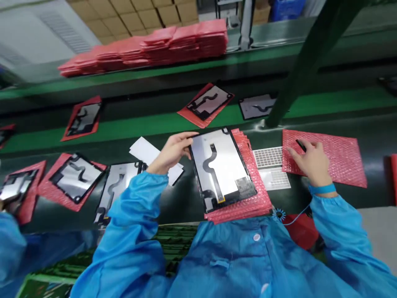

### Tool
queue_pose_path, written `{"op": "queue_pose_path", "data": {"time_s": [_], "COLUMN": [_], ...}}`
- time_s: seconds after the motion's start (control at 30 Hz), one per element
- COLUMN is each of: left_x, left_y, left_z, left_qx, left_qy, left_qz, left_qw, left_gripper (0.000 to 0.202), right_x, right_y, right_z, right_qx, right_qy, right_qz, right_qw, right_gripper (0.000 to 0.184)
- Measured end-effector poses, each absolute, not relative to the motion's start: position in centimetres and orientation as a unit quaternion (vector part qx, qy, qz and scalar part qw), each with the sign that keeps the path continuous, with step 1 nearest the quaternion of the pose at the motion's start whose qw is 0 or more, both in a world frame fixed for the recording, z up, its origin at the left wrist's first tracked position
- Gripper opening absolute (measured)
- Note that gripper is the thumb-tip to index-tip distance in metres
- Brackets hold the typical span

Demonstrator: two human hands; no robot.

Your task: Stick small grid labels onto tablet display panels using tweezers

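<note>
My left hand (176,151) grips the upper left edge of a tablet screen panel (226,159). The panel is silver-backed with a dark flex cable, and its left side is tilted up off a stack of red bubble-wrap bags (259,184). On the right, my right hand (312,161) is closed around a small black stick-like thing (300,145), over a flat red bubble-wrap bag (344,159). Between the stack and that bag lie a sheet of small white labels (268,157) and a partly bare label sheet (275,179).
Another screen panel (116,184) and white strips (145,151) lie left of me. Panels on red bags (209,101) sit along the green belt (167,124). A green post (313,62) rises at right. Red bags (186,41) are piled on the shelf. A co-worker's sleeve (10,248) shows at left.
</note>
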State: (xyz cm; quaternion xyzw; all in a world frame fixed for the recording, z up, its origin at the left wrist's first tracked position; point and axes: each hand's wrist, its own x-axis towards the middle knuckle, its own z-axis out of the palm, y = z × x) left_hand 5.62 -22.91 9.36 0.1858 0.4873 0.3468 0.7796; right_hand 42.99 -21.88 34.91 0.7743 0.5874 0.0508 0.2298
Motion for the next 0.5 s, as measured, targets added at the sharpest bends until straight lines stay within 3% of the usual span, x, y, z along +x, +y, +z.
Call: {"op": "queue_pose_path", "data": {"time_s": [0.17, 0.37, 0.5], "left_x": [8.9, 8.5, 10.4], "left_y": [-23.4, -23.9, -23.8], "left_z": [10.2, 9.6, 9.1], "left_qx": [0.297, 0.375, 0.384], "left_qy": [0.46, 0.578, 0.574], "left_qz": [0.276, 0.319, 0.345], "left_qw": [0.79, 0.651, 0.635], "left_gripper": [0.041, 0.038, 0.042], "right_x": [46.6, 48.7, 51.1], "right_y": [-21.9, -21.1, -20.6], "right_z": [36.5, 38.0, 38.2], "right_qx": [0.797, 0.811, 0.816], "right_qy": [0.536, 0.528, 0.538], "right_qz": [0.072, 0.068, 0.072], "right_qw": [0.27, 0.241, 0.2], "right_gripper": [0.064, 0.067, 0.057]}}
